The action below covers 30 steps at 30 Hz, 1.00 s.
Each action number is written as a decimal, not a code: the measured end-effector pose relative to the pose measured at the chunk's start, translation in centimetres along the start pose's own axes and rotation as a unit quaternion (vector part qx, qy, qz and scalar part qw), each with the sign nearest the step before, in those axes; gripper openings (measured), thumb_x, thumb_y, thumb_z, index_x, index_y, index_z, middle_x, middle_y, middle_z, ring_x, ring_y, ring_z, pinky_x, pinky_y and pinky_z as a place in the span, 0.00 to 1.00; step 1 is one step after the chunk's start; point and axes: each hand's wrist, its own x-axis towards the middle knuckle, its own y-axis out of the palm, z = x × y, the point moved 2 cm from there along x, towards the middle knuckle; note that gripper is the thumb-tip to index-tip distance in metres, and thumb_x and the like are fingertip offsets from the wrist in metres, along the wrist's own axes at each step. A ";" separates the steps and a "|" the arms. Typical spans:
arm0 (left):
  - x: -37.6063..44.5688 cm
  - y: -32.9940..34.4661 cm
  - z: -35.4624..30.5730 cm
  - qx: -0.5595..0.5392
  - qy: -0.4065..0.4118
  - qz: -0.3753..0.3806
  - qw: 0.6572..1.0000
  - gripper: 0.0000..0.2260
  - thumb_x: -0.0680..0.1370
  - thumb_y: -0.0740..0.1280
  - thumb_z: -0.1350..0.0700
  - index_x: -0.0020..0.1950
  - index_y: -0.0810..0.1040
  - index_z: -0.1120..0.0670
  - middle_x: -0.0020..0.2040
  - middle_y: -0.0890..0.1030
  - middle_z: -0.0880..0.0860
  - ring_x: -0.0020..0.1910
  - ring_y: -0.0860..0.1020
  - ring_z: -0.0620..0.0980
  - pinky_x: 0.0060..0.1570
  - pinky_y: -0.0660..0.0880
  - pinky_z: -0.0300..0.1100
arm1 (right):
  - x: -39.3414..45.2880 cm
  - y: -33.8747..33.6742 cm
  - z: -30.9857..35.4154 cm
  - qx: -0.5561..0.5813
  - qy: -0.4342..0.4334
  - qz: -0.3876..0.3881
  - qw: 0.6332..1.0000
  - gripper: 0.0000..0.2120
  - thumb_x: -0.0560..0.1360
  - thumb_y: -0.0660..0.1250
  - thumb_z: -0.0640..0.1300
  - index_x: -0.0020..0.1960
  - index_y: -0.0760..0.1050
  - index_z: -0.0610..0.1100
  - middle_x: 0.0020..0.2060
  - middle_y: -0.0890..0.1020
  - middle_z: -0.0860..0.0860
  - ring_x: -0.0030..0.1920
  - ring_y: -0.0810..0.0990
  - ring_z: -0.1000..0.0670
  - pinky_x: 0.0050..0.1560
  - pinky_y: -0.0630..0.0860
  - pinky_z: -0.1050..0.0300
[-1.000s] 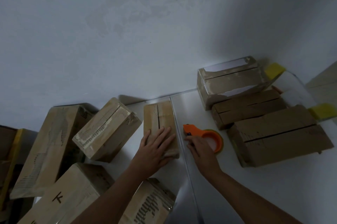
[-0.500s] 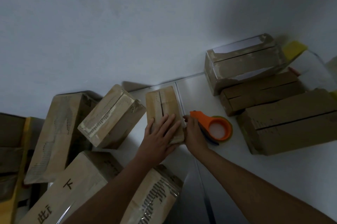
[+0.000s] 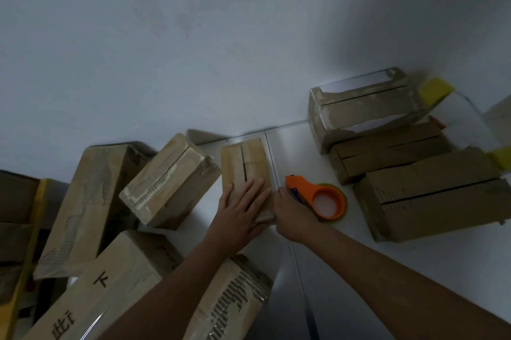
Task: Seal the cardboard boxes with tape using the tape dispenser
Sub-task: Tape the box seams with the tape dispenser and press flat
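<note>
step: setup for taping the small box [image 3: 244, 165]; no tape on its seam yet, by the look of it
small box: on the white tabletop [image 3: 414, 270], centre of view, top flaps closed, dark centre seam running away from the person
left hand [image 3: 240, 211]: flat, fingers spread, palm down on the near end of the small box, pinning the flaps; grips nothing
right hand [image 3: 294, 215]: just right of the box's near corner, curled against the handle end of the tape dispenser [image 3: 318, 197]; can't tell if it has actually closed on it, fingers mostly hidden
tape dispenser: orange, lying on the tabletop just right of the small box, between it and the stack of boxes [image 3: 401, 151] on the right; roll end points away from the box
other boxes: several more on the left [image 3: 168, 182] and near edge, some showing glossy tape, some with open seams
next move (judgement): get a firm grip on the dispenser, lift it, set the tape end on one end of the seam, draw along the seam while the left hand keeps the flaps down
needs: left hand must clear the seam line as the dispenser passes
</note>
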 end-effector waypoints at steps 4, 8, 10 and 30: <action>-0.1 -0.4 0.1 -0.023 0.001 0.009 1.000 0.34 0.79 0.58 0.35 0.80 0.57 0.50 0.80 0.55 0.52 0.79 0.54 0.53 0.73 0.58 0.62 | 0.1 -0.5 -1.3 0.137 0.007 0.022 0.990 0.08 0.76 0.61 0.36 0.52 0.66 0.45 0.56 0.72 0.43 0.48 0.69 0.52 0.46 0.65 0.59; 0.0 -0.6 0.0 -0.029 -0.002 0.008 1.000 0.34 0.78 0.58 0.36 0.80 0.57 0.50 0.81 0.54 0.52 0.79 0.53 0.53 0.74 0.55 0.62 | -1.5 -0.1 -2.9 0.444 0.065 0.055 0.892 0.10 0.73 0.71 0.45 0.51 0.72 0.50 0.49 0.77 0.54 0.44 0.79 0.59 0.40 0.75 0.67; -0.1 -0.6 -0.1 -0.029 -0.003 0.008 1.000 0.34 0.78 0.59 0.37 0.80 0.57 0.50 0.81 0.54 0.51 0.79 0.53 0.53 0.74 0.55 0.62 | -1.6 0.1 -2.8 0.461 0.074 0.067 0.882 0.20 0.68 0.75 0.54 0.53 0.71 0.50 0.50 0.78 0.54 0.45 0.80 0.61 0.39 0.75 0.68; 0.0 -1.7 0.1 -0.158 -0.032 0.031 0.986 0.36 0.76 0.62 0.35 0.80 0.55 0.47 0.80 0.51 0.42 0.79 0.46 0.41 0.77 0.46 0.58 | 0.1 0.5 -0.2 0.361 0.145 -0.106 0.915 0.16 0.79 0.63 0.53 0.42 0.69 0.41 0.35 0.76 0.45 0.36 0.75 0.48 0.40 0.73 0.48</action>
